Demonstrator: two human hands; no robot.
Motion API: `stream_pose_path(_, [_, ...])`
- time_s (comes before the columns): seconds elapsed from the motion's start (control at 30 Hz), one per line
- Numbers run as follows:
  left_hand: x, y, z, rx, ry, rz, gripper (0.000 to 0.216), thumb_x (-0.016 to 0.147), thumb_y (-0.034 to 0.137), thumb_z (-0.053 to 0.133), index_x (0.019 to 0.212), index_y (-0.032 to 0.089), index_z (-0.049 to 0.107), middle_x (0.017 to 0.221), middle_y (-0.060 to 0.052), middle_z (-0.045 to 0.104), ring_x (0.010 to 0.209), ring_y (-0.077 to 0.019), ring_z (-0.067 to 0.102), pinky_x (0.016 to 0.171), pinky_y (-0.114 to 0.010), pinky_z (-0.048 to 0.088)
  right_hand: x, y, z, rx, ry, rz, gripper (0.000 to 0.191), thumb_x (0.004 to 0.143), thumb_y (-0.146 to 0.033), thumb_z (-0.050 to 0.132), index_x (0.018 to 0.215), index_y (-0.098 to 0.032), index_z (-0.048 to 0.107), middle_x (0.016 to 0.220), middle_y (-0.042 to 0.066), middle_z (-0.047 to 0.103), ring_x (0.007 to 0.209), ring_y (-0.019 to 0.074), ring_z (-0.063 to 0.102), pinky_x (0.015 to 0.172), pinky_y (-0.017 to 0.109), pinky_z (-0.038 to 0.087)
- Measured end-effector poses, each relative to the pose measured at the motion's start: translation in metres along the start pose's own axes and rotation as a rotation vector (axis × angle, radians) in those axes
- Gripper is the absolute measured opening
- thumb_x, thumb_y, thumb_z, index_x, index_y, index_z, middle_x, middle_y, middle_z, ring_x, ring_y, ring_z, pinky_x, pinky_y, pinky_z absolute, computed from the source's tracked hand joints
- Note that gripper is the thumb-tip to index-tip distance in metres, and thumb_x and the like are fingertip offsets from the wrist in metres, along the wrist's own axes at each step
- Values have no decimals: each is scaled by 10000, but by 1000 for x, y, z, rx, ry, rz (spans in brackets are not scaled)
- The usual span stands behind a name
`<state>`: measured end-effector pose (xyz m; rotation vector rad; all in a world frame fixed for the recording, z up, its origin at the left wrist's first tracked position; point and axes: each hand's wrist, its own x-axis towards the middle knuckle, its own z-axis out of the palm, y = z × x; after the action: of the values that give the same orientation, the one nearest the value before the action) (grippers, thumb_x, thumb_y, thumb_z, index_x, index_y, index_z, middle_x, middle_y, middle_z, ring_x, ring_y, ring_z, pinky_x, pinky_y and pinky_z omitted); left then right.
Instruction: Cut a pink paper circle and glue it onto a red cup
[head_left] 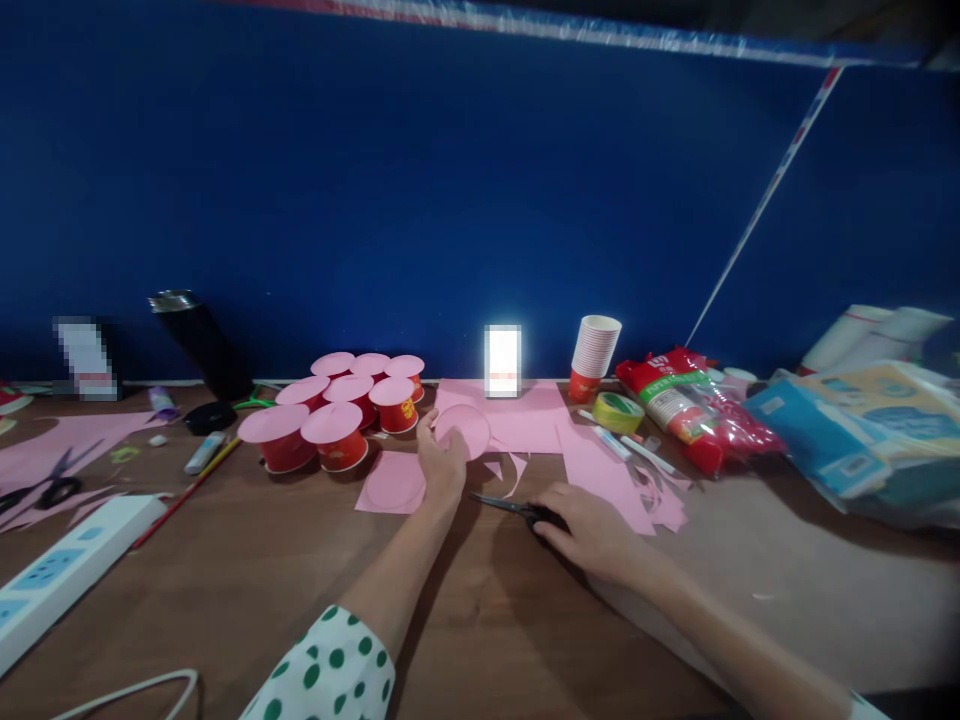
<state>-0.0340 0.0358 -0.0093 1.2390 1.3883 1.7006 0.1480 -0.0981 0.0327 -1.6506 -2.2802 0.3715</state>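
Observation:
Between the fingers of my left hand [442,460] is a pink paper circle [469,432], held up near the middle of the table. My right hand [585,525] is wrapped round the handles of a pair of scissors [504,504], whose blades point left toward my left wrist. A pink paper square [390,482] with a circle drawn on it lies just left of my left hand. Small pink offcuts [516,470] rest beyond the scissors. Several red paper cups [343,455], topped with pink discs, stand in rows to the left.
At the right are stacked paper cups [596,345], a roll of yellow tape [617,411], a red bag [697,410] and a blue tissue pack [847,430]. To the left lie a power strip [75,565], another pair of scissors [56,485] and a black bottle [202,345]. A blue wall [465,200] rises behind.

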Motion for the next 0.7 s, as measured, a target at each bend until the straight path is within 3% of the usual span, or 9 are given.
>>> stream_pose_path(0.17, [-12, 11, 3, -15, -139, 81, 457, 752, 234, 614, 1192, 177, 503, 1159, -97, 578, 1026, -193, 572, 928, -343, 446, 21, 17, 8, 401, 273, 223, 381, 833, -314, 568, 1190, -187, 533, 1073, 88, 657, 933, 206, 642, 826, 365, 514])
stream_pose_path(0.3, [-24, 19, 4, -16, -332, 80, 521, 740, 249, 627, 1228, 150, 476, 918, -51, 609, 785, -157, 583, 748, -296, 481, 44, 29, 17, 791, 376, 312, 504, 800, -384, 616, 1225, -163, 461, 1107, 124, 636, 941, 209, 655, 766, 345, 543])
stream_pose_path(0.4, [-30, 21, 5, -62, -446, 91, 491, 738, 263, 628, 1198, 160, 493, 1011, -68, 615, 838, -157, 589, 772, -285, 475, 53, 34, 23, 968, 389, 313, 503, 783, -354, 615, 1223, -170, 453, 864, 37, 667, 723, 169, 657, 625, 302, 531])
stream_pose_path(0.47, [-32, 20, 6, -62, -500, 115, 464, 743, 278, 627, 1176, 161, 504, 1020, -71, 618, 846, -157, 590, 766, -279, 471, 54, 38, 24, 979, 390, 308, 497, 773, -337, 609, 1215, -166, 460, 697, -28, 628, 571, 135, 597, 536, 265, 485])
stream_pose_path(0.53, [-32, 19, 6, -36, -542, 109, 455, 777, 299, 597, 1193, 154, 487, 876, -38, 621, 740, -142, 581, 683, -261, 466, 52, 44, 22, 946, 397, 329, 498, 764, -333, 598, 1207, -153, 461, 633, -51, 597, 501, 122, 547, 487, 246, 440])
stream_pose_path(0.6, [-32, 18, 6, -23, -562, 81, 433, 821, 314, 545, 1213, 150, 462, 729, 10, 578, 625, -122, 549, 601, -239, 445, 47, 52, 16, 874, 406, 359, 490, 771, -340, 569, 1208, -147, 460, 634, -44, 604, 497, 131, 546, 483, 253, 429])
stream_pose_path(0.7, [-32, 14, 7, -18, -559, 77, 398, 835, 294, 524, 1202, 155, 457, 687, 25, 574, 591, -109, 549, 592, -225, 443, 38, 65, 0, 582, 413, 352, 491, 780, -335, 537, 1226, -139, 469, 674, -15, 641, 578, 171, 603, 571, 300, 462])
